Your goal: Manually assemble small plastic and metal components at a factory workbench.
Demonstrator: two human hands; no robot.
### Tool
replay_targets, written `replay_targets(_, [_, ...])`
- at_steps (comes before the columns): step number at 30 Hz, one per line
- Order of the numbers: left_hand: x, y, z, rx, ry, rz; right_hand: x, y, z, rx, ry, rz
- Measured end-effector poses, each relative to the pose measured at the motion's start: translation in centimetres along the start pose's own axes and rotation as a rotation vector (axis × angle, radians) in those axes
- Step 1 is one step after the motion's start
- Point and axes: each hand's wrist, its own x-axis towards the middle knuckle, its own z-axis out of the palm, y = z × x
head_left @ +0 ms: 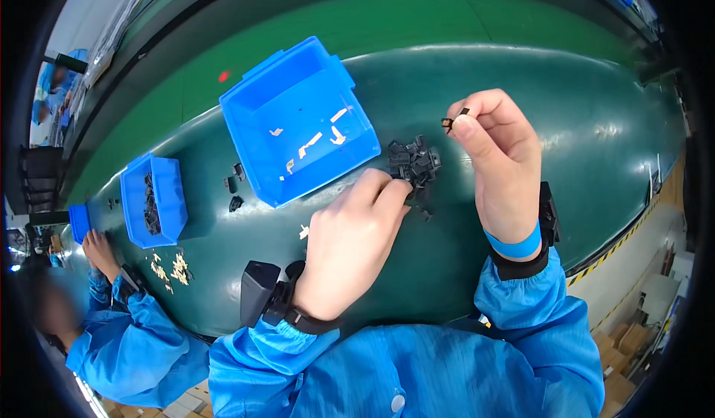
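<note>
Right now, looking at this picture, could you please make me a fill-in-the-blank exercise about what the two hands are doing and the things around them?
1. The right hand pinches one small ____ part between thumb and forefinger.
2. The left hand reaches into the pile of black parts lying on the ____ table.
3. The big blue bin holds a few ____ pieces.

Missing words: black; green; white

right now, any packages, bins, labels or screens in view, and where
Large blue bin: open plastic tray left of the black parts pile, a few pale pieces inside.
Small blue bin: far left on the green table, black parts inside.
Cardboard boxes: brown, on the floor at lower right.
No labels or screens can be made out.
</note>
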Motion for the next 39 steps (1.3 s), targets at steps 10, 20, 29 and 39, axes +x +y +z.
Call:
replay_targets(10, [0.2,0.0,0.9,0.082,-0.015,0.128,-0.1,-0.5,-0.3,-0.061,0.029,0.029])
replay_targets(20, [-1.6,0.6,-2.4,-0.116,-0.053,0.054,-0.3,0.5,0.2,-0.027,0.025,0.061])
replay_targets(29, [-3.8,-2.6,-4.7,-0.875,0.047,-0.262,-2.5,-1.2,3.7,0.036,-0.119,0.105])
replay_targets(39, [-4.8,-3.0,-4.0,-1.088,0.275,-0.39,-4.1,0.1,4.5,0.172,-0.306,0.358])
